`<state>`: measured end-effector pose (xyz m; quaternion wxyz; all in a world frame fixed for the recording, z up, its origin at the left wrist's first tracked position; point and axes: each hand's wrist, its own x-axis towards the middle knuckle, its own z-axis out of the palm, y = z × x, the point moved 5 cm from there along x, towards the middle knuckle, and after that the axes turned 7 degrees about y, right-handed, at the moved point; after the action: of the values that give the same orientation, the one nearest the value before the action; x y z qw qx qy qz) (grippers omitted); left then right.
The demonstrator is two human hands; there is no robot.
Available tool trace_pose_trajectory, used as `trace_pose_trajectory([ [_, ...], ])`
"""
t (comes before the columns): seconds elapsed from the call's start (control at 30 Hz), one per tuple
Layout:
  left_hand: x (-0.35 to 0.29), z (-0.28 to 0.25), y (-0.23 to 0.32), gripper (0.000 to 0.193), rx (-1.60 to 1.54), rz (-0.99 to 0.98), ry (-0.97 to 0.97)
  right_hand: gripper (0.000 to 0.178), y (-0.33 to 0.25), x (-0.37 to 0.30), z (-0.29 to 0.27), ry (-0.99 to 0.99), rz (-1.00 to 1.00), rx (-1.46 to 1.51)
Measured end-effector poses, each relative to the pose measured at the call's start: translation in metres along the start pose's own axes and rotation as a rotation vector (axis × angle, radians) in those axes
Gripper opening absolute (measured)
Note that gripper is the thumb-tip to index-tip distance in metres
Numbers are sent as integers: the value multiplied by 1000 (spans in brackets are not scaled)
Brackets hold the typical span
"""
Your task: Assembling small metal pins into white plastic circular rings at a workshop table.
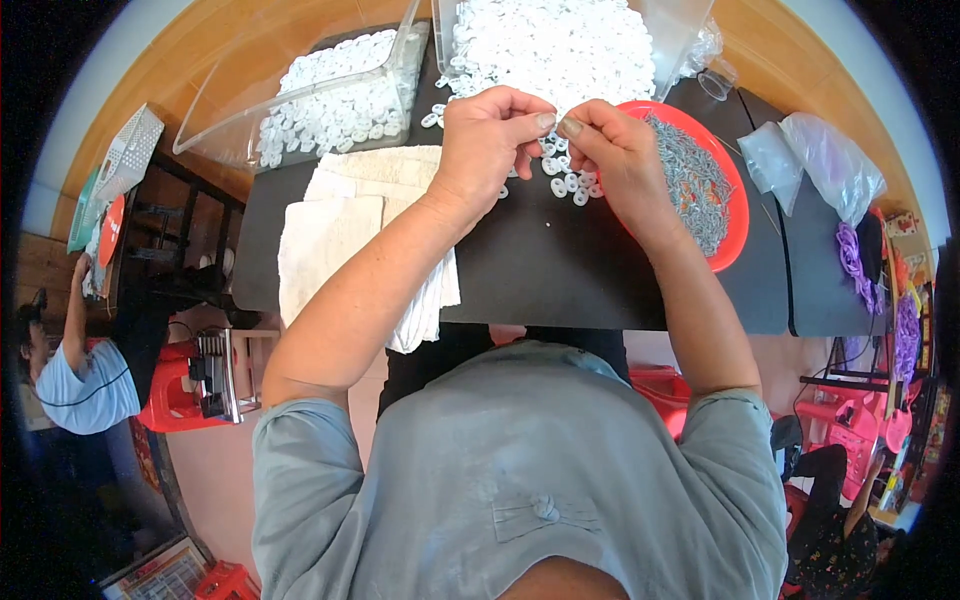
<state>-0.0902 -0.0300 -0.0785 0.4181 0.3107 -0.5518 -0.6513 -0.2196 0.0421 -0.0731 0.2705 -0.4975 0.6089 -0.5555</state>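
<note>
Over the far middle of the dark table, my left hand and my right hand meet with their fingertips almost touching. Both are closed in a pinch; whatever is between the fingers is too small to make out against the white behind. Just beyond them lies a big heap of small white plastic pieces, oval with holes. Several loose white pieces are scattered on the table below my fingers. My right wrist passes over the edge of a red bowl full of small grey metal screws or pins.
A clear plastic bin with more white pieces stands at the far left. Folded cream cloths lie by my left forearm. Clear plastic bags are at the right. A person in a light blue shirt is at the far left; another sits lower right.
</note>
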Motion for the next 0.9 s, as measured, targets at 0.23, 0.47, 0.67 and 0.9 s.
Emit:
trace_pose_trajectory([
  [0.23,0,2,-1,8,-3,28,-17,18,2,2,-2,-3,-40,-59],
  [0.47,-1,2,-1,8,-10,32,-4,18,-1,0,-1,13,-36,-69],
  [0.67,-1,2,-1,7,19,49,-3,17,1,0,0,9,-54,-67],
  [0.9,-1,2,6,3,49,122,54,17,-2,5,6,20,-125,-206],
])
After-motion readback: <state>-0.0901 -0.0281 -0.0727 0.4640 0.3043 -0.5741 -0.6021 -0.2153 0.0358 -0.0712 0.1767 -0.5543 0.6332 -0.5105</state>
